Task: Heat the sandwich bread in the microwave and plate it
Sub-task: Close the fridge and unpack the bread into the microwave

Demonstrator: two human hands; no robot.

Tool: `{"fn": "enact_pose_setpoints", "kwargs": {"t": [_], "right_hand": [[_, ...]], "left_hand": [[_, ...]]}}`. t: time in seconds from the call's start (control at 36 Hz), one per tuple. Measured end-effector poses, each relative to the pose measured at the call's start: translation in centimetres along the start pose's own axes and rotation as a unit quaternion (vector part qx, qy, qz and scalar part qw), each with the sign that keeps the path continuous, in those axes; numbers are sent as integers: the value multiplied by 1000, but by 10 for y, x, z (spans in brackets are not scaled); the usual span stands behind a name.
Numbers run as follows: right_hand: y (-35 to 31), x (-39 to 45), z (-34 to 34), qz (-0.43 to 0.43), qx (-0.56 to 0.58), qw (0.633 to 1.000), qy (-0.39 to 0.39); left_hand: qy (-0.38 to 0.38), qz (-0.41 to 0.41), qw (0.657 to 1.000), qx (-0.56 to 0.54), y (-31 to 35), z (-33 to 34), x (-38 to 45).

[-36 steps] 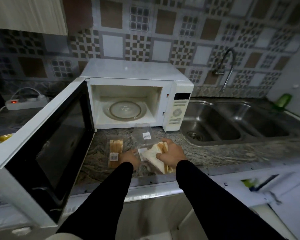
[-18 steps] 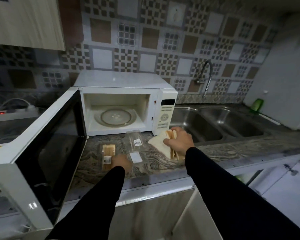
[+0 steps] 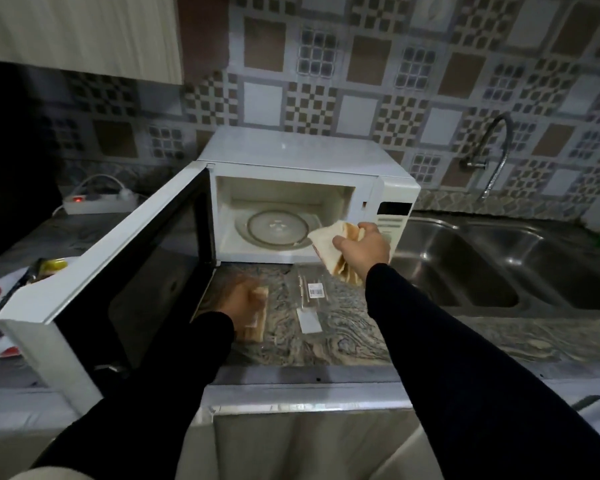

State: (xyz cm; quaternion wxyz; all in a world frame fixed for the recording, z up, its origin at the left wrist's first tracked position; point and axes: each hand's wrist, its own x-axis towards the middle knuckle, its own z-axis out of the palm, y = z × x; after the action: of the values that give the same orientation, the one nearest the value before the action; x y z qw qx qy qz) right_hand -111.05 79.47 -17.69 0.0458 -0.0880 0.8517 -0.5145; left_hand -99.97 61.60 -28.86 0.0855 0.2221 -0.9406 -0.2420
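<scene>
A: Microwave [image 3: 305, 202], door [image 3: 118, 271] swung wide. Where does the bread stand?

B: Bread [image 3: 329, 244] gripped in the right hand [image 3: 361, 251], at the cavity mouth. The turntable [image 3: 278, 228] lies just left of and beyond those fingers. The slices' long axis runs toward the person.

A: The left hand [image 3: 243, 299]?

B: Lower, on the counter [image 3: 361, 341], over a second pack [image 3: 257, 323]; blurred, grip unclear.

A: Writing?

B: Barcode label on the empty wrapper [image 3: 312, 292], below the right fingers. Unreadable.

Your sandwich bread [image 3: 329, 242] — pale, floppy slices — hangs at the open microwave's [image 3: 305, 174] mouth, beside its glass turntable [image 3: 274, 227].
</scene>
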Motion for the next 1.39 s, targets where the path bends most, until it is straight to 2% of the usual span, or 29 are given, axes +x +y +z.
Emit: {"fn": "enact_pose_setpoints", "kwargs": {"t": [0.17,0.33,0.39,0.5,0.58,0.75,0.86,0.92,0.97,1.08,1.22,1.31,1.39], "right_hand": [[-10,47,38,-1,21,999,-37],[-11,95,74,1,39,998,-55],[-10,112,83,4,16,998,-64],[-10,143,100,10,-13,998,-68],[-8,162,113,14,-33,997,-69],[1,191,142,-19,-55,997,-48],[12,206,160,-18,-70,996,-60],[17,213,169,-38,-108,991,-63],[18,214,173,-36,-119,989,-76],[19,217,179,-24,-138,985,-102],[15,218,187,-27,-74,992,-101],[18,221,188,-29,-102,985,-134],[18,223,187,-13,-84,987,-138]], "left_hand": [[-46,13,998,-47,-10,-22,17],[-74,-73,993,-63,-19,-26,48],[-82,-105,988,-73,-24,-23,58],[-145,-153,972,-103,-33,-11,72],[-142,-165,967,-131,-35,-4,80],[-184,-194,955,-128,-30,2,91],[-204,-183,956,-104,-27,4,98],[-219,-203,947,-116,-27,4,101],[-253,-205,942,-83,-25,3,104],[-248,-213,942,-72,-24,-1,107],[-249,-227,939,-62,-25,-2,106],[-235,-222,944,-68,-24,0,106],[-244,-225,941,-63,-25,1,106]]}}
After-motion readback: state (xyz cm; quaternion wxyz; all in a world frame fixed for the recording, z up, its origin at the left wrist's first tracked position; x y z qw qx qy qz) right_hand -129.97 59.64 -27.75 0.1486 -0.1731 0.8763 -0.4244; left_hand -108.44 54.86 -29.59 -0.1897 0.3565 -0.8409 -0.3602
